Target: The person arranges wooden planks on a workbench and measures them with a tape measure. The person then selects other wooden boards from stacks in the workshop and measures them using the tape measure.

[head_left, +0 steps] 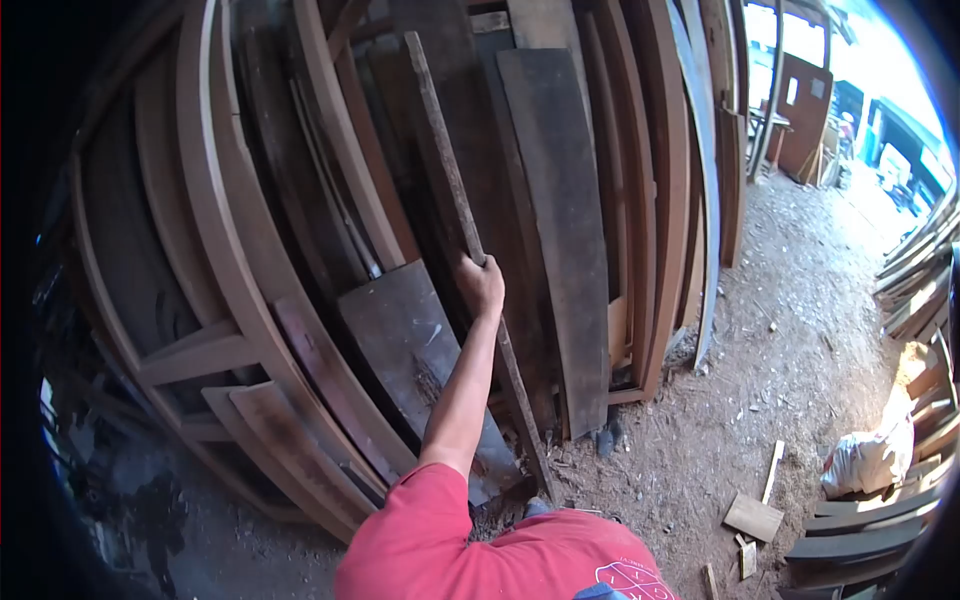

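Note:
My left hand [482,287] is closed around a long, narrow wooden strip [438,125], with the arm stretched forward. The strip stands on edge and leans slightly; its lower end reaches down near the ground by my feet. Behind it are tall dark boards, and a wide grey-brown board [560,220] stands just to the right. A shorter grey board [400,320] leans to the left of my forearm. My right hand is not in view.
Wooden frames [215,190] lean on the left. Debris covers the dirt floor [740,330]. A small board piece [753,517] lies at the lower right, near a white sack [865,463] and stacked planks [870,530]. A brown door panel [803,120] stands farther back.

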`<move>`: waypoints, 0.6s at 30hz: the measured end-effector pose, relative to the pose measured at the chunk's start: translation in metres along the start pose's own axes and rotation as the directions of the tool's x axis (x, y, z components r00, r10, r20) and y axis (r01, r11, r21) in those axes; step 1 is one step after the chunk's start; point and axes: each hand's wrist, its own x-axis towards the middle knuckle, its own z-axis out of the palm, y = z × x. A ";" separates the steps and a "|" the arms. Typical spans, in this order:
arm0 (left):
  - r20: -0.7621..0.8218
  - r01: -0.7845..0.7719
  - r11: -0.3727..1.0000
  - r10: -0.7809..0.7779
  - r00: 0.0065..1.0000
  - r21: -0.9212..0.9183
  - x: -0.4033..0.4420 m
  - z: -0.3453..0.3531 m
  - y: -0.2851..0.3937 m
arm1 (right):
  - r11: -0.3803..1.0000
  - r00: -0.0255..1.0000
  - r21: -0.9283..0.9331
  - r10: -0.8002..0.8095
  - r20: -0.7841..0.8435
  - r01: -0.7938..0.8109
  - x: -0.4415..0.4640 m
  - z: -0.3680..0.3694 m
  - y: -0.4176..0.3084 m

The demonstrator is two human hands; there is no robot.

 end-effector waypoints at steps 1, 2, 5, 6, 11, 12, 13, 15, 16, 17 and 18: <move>0.023 -0.011 0.998 0.012 1.000 -0.056 0.002 -0.005 0.006 | 1.000 1.000 -0.002 -0.001 -0.013 0.001 -0.006 -0.009 0.005; 0.031 -0.095 0.989 0.099 0.995 -0.118 0.009 -0.008 0.006 | 1.000 1.000 -0.005 -0.013 -0.027 0.013 -0.006 -0.014 0.007; 0.183 -0.053 0.984 0.084 0.980 -0.169 0.029 -0.028 0.028 | 0.999 0.998 -0.003 -0.040 -0.054 0.040 -0.012 -0.031 0.016; 0.170 -0.055 0.979 0.089 0.981 -0.195 0.038 -0.023 0.020 | 0.999 0.998 0.013 -0.035 -0.059 0.036 -0.010 -0.038 0.022; 0.425 0.226 0.786 0.052 0.904 -0.576 0.071 -0.008 -0.038 | 0.992 0.982 0.096 -0.067 -0.176 0.085 -0.057 -0.031 -0.003; 0.439 0.278 0.761 0.010 0.898 -0.586 0.074 -0.005 -0.053 | 0.991 0.981 0.106 -0.067 -0.183 0.087 -0.070 -0.023 -0.006; 0.457 0.329 0.734 -0.028 0.889 -0.594 0.077 -0.001 -0.065 | 0.980 0.988 0.184 -0.051 -0.149 0.079 -0.082 -0.016 -0.005; 0.467 0.323 0.779 -0.044 0.883 -0.537 0.096 0.013 -0.102 | 0.955 0.992 0.289 -0.033 -0.124 0.068 -0.089 -0.007 0.010; 0.509 0.344 0.774 -0.033 0.860 -0.532 0.106 0.018 -0.117 | 0.936 0.997 0.353 0.022 -0.073 0.005 -0.084 -0.004 0.024; 0.549 0.392 0.764 -0.058 0.833 -0.513 0.114 0.018 -0.123 | 0.911 0.997 0.407 0.074 -0.017 -0.060 -0.077 -0.005 0.044; 0.558 0.400 0.745 -0.045 0.829 -0.533 0.117 0.021 -0.129 | 0.961 0.999 0.275 -0.024 -0.039 0.034 -0.079 -0.002 0.064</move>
